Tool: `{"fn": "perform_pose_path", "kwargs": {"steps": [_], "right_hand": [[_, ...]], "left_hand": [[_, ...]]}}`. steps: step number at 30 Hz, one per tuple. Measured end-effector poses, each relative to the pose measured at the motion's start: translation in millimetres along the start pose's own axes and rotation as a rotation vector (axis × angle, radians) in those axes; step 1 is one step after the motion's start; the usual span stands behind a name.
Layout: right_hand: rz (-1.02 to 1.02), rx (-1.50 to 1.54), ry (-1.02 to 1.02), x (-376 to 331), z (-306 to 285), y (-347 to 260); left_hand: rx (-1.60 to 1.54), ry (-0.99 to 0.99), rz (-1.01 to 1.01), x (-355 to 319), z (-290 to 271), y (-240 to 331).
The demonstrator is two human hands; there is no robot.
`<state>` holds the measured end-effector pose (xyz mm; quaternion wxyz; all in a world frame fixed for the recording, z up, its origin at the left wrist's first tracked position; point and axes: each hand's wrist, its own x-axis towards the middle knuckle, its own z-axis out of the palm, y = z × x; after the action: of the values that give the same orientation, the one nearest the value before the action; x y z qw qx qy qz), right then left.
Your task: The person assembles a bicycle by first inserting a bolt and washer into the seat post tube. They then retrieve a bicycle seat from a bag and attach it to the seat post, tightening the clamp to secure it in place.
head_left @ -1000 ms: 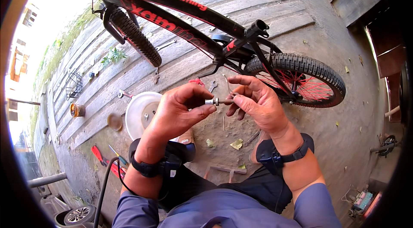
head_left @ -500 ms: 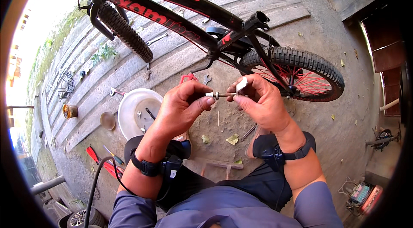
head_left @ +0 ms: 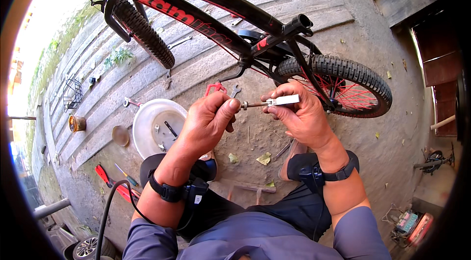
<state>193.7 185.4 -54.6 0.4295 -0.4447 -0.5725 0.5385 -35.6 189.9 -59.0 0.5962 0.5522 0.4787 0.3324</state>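
One black-and-red bicycle (head_left: 235,29) lay on the concrete ground (head_left: 304,5), showing two knobby tyres. One white round dish (head_left: 147,125) sat beside it. The left hand (head_left: 206,122) and right hand (head_left: 299,115) each pinched, fingers closed, one end of one small metal bolt (head_left: 257,104) held between them above the ground.

**Backyard bike-repair spot**

Looks like an outdoor repair yard, not a proper shop. A black-and-red bicycle (head_left: 235,29) lies on bare dirt and concrete ground (head_left: 392,127), with wrenches (head_left: 234,91), a white parts dish (head_left: 147,120) and red-handled pliers (head_left: 110,181) scattered just below it.
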Motion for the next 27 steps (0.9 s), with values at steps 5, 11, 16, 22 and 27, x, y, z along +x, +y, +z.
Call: {"fn": "perform_pose_path", "kwargs": {"steps": [5, 11, 16, 22, 27], "right_hand": [[0.020, 0.129, 0.007, 0.3, 1.7, -2.2], [0.010, 0.153, 0.013, 0.0, 0.7, -0.6], [-0.058, 0.191, 0.043, 0.4, 4.5, -3.5], [-0.009, 0.030, 0.036, -2.4, 5.2, -10.5], [-0.178, -0.102, 0.058, -0.5, 3.3, -3.4]], "left_hand": [[-0.091, 0.014, 0.127, -2.2, 6.0, 0.8], [-0.095, -0.013, 0.120, -0.7, 5.3, -0.2], [-0.044, -0.020, 0.106, 0.3, 3.6, -1.4], [-0.022, -0.059, 0.052, -0.1, 4.2, -1.5], [-0.292, -0.109, -0.057, 0.6, 6.6, -1.9]]}}
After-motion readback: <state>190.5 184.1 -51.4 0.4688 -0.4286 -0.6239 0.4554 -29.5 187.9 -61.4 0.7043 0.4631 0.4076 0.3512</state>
